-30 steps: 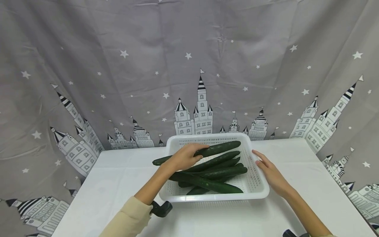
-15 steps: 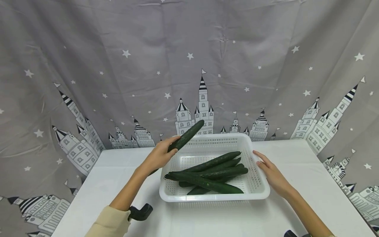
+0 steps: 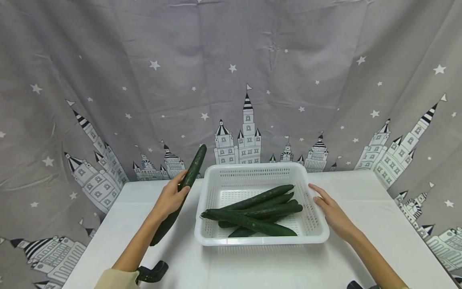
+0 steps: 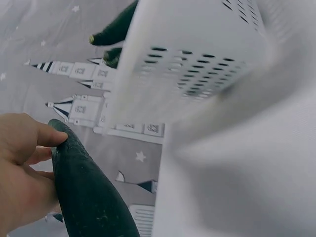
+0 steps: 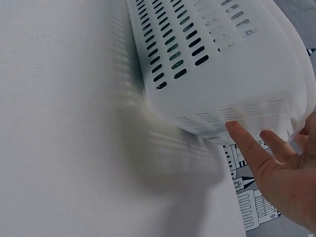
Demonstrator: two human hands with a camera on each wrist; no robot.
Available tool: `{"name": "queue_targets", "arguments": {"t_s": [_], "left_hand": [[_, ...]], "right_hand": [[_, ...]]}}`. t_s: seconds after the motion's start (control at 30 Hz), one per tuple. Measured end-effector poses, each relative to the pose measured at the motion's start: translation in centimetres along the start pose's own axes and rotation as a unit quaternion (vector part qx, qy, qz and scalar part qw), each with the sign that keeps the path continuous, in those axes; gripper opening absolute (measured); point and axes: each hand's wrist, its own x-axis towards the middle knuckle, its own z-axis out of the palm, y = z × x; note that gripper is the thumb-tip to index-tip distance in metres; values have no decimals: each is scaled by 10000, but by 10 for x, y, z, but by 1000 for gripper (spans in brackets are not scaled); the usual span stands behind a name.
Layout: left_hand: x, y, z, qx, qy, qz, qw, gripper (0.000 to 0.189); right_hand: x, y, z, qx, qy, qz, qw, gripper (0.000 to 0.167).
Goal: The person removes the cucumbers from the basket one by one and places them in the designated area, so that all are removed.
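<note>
My left hand (image 3: 172, 197) grips a long dark green cucumber (image 3: 195, 165) by its middle, to the left of the white basket. The cucumber is tilted, its far end up and its near end beside my forearm. In the left wrist view, thumb and fingers close round the cucumber (image 4: 94, 192). The white perforated basket (image 3: 261, 241) holds several more cucumbers (image 3: 260, 224), lying across one another. My right hand (image 3: 333, 214) rests against the basket's right side; in the right wrist view its fingers (image 5: 247, 148) reach to the outer wall, fairly straight.
The basket stands on a white table (image 3: 260, 267) near its back edge. Behind hangs a grey curtain (image 3: 306, 60) printed with stars and castles. White tabletop extends on both sides of the basket. A black wrist-worn device (image 3: 153, 273) sits on the left wrist.
My left hand has lifted one cucumber out of the basket and carried it left, past the basket's rim, turning it more upright. The right hand has stayed at the basket's side.
</note>
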Motion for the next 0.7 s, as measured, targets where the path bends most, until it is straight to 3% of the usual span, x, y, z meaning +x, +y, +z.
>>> {"name": "queue_targets", "arguments": {"t_s": [0.27,0.7], "left_hand": [[-10,-19,2,-111,53,-548,9984,60],[-26,-50,30,-381,52,-1208,9919,59]], "right_hand": [[0,1,-1,83,-79,-50,9999,55],[0,1,-1,103,-104,-14,9999,56]]}}
